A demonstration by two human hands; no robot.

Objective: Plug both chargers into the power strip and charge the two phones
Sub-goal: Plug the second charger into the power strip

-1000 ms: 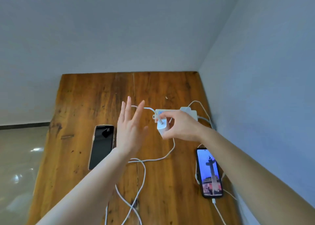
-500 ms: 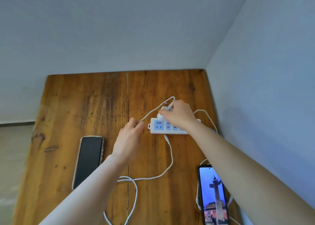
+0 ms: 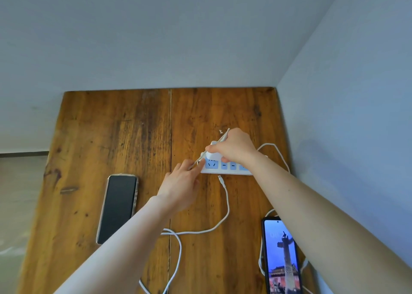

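— Pale blue-grey walls meet in a corner, and the brown wooden counter point(image 3: 124, 137) with dark stains stands pushed into it. What lies on the wood?

— Near the far right side lies the white power strip with light blue sockets point(image 3: 225, 167). On the left lies a dark-screened phone in a pale case point(image 3: 117, 208), well apart from the strip. At the right near edge lies a black phone with a lit screen showing a stone column point(image 3: 282, 256).

— And the hands?

— The right hand point(image 3: 234, 147) is closed around a small white charger block point(image 3: 211, 153), which sits on the left end of the strip. I cannot tell if the pins are fully inside. The left hand point(image 3: 180, 182) rests with its fingertips point(image 3: 199, 164) against the left end of the strip, the fingers loosely bent; they pinch nothing that I can see.

— The cables?

— A thin white cable point(image 3: 226, 204) has its small plug end lying free just in front of the strip, and runs in loops toward the near edge. Another white cable point(image 3: 276, 151) curves behind the right forearm.
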